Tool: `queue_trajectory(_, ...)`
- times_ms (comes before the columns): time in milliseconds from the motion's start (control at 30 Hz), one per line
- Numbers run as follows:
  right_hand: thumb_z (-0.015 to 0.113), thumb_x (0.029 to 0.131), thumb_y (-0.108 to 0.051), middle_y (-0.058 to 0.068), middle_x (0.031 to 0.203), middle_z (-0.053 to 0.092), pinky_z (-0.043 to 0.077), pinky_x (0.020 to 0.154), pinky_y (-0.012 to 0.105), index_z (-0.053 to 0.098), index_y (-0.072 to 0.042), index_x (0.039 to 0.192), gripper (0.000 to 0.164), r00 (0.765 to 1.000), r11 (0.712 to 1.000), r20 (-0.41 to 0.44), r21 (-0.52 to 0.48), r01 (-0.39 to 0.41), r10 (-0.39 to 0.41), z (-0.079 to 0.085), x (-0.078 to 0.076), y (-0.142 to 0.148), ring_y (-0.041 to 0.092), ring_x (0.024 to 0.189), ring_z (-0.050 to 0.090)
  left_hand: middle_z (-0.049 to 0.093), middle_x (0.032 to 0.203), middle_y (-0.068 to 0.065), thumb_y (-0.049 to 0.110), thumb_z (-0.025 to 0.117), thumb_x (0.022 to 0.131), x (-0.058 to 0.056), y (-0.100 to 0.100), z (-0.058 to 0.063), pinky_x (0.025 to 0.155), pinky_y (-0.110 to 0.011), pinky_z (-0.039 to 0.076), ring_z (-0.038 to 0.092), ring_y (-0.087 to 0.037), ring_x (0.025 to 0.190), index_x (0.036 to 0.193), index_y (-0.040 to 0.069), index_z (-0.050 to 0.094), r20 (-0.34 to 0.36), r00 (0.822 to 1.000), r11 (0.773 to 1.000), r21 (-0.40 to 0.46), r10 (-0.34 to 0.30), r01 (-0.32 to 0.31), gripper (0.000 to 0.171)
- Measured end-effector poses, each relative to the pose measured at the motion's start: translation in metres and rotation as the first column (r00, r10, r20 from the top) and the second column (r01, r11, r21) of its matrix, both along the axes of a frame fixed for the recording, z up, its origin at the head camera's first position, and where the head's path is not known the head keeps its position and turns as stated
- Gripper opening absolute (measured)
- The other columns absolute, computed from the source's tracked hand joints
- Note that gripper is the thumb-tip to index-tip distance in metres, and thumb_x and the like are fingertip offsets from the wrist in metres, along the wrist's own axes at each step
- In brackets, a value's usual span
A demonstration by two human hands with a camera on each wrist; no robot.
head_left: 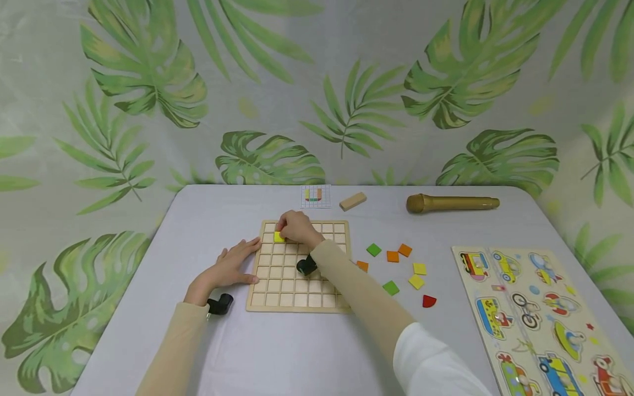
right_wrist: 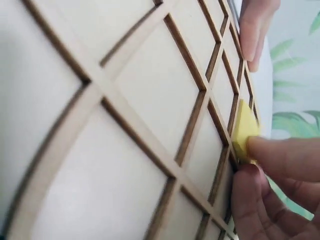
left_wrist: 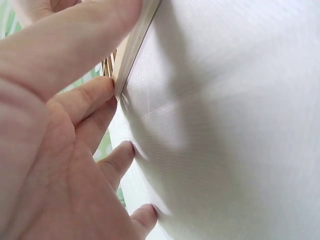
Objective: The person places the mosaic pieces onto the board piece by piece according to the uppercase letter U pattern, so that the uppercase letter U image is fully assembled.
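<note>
A wooden grid board (head_left: 300,305) with square cells lies on the table. Over its upper left part, my right hand (head_left: 299,227) pinches a yellow square tile (head_left: 279,237) between thumb and finger. In the right wrist view the tile (right_wrist: 246,127) stands tilted against the grid's ridges. My left hand (head_left: 229,268) rests at the board's left edge, fingers spread, with thumb and a fingertip touching the frame. The left wrist view shows its other fingertips (left_wrist: 145,217) on the tablecloth. My right forearm covers part of the board's right side.
Right of the board lie loose green (head_left: 373,249), orange (head_left: 405,250) and yellow tiles (head_left: 419,269) and a red quarter-round piece (head_left: 428,301). A pattern card (head_left: 315,196), wooden block (head_left: 353,201) and gold microphone (head_left: 453,203) lie behind. A vehicle puzzle board (head_left: 540,308) is at right.
</note>
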State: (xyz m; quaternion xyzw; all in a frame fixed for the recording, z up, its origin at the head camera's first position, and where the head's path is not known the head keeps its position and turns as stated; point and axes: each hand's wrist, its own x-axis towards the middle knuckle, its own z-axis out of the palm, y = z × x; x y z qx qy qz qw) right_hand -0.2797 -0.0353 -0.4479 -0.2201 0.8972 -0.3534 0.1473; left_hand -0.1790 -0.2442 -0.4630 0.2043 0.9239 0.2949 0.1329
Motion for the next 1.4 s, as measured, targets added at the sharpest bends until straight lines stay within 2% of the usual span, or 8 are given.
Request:
queue_trajectory(200,0.062,0.084,0.004,0.003,0.077,0.062,0.04,0.058,0.024,0.069,-0.004,0.084,0.011,0.998,1.0,-0.057,0.024,-0.013,0.014,0.0,0.004,-0.001,0.016,0.065,0.049,0.018,0.157,-0.016,0.036,0.075,0.081,0.001,0.0,-0.001,0.102,-0.07,0.0,0.007,-0.044,0.141,0.149,0.0,0.028,0.007,1.0,1.0,-0.003,0.005,-0.005,0.09)
queue_trajectory(300,0.063,0.086,0.001,0.004,0.08,0.062,0.041,0.06,0.024,0.068,-0.003,0.088,0.006,0.999,1.0,-0.036,-0.006,-0.019,0.018,0.0,0.004,0.004,0.016,0.068,0.051,0.018,0.156,-0.017,0.038,0.075,0.082,0.001,0.0,0.0,0.102,-0.071,0.0,0.007,-0.045,0.141,0.149,0.0,0.027,0.005,1.0,1.0,-0.004,0.0,0.0,0.091)
queue_trajectory(400,0.063,0.09,-0.005,0.006,0.082,0.063,0.045,0.064,0.025,0.067,-0.002,0.093,0.006,1.0,0.996,0.029,-0.09,-0.007,0.01,0.003,0.001,0.014,0.019,0.072,0.056,0.018,0.156,-0.018,0.037,0.074,0.082,0.001,-0.001,0.001,0.102,-0.071,0.0,0.007,-0.046,0.14,0.149,-0.001,0.027,0.003,1.0,1.0,-0.005,-0.001,0.001,0.09)
queue_trajectory(633,0.058,0.095,-0.009,0.019,0.089,0.063,0.053,0.075,0.039,0.065,0.004,0.102,0.016,0.979,0.955,0.202,-0.293,0.038,0.022,0.017,-0.009,0.073,0.035,0.081,0.061,0.018,0.156,-0.017,0.032,0.076,0.081,0.001,0.0,0.003,0.102,-0.07,-0.002,0.006,-0.043,0.141,0.149,-0.001,0.028,0.014,1.0,1.0,-0.001,0.008,-0.008,0.09)
queue_trajectory(800,0.058,0.096,-0.01,0.018,0.094,0.06,0.051,0.082,0.043,0.061,0.008,0.107,0.022,0.959,0.927,0.276,-0.372,0.045,0.064,0.017,-0.013,0.127,0.038,0.09,0.059,0.018,0.156,-0.016,0.033,0.077,0.08,0.001,-0.001,0.001,0.102,-0.07,-0.002,0.006,-0.044,0.141,0.149,0.0,0.028,0.014,1.0,1.0,0.001,0.013,-0.013,0.091)
queue_trajectory(933,0.059,0.096,-0.014,0.023,0.101,0.06,0.05,0.085,0.042,0.059,0.009,0.112,0.028,0.954,0.937,0.295,-0.345,0.055,0.053,0.017,-0.007,0.168,0.034,0.092,0.06,0.019,0.156,-0.017,0.034,0.076,0.081,0.002,0.0,0.003,0.102,-0.07,-0.001,0.007,-0.045,0.141,0.149,0.0,0.028,0.013,1.0,1.0,0.001,0.008,-0.008,0.09)
queue_trajectory(1100,0.06,0.095,-0.017,0.028,0.104,0.058,0.049,0.085,0.04,0.057,0.01,0.113,0.033,0.948,0.949,0.317,-0.309,0.068,0.035,0.014,0.005,0.211,0.036,0.092,0.057,0.019,0.155,-0.019,0.035,0.075,0.081,0.002,0.002,0.006,0.102,-0.071,0.001,0.007,-0.046,0.14,0.149,0.0,0.028,0.01,1.0,1.0,0.001,-0.006,0.006,0.089)
queue_trajectory(1400,0.06,0.096,-0.022,0.021,0.1,0.061,0.05,0.079,0.036,0.059,0.006,0.112,0.032,0.946,0.966,0.324,-0.238,0.103,-0.021,0.009,0.027,0.275,0.029,0.085,0.057,0.018,0.156,-0.018,0.038,0.074,0.082,0.0,0.002,0.002,0.1,-0.073,0.002,0.008,-0.046,0.14,0.149,0.002,0.028,0.005,1.0,1.0,-0.021,-0.02,0.02,0.09)
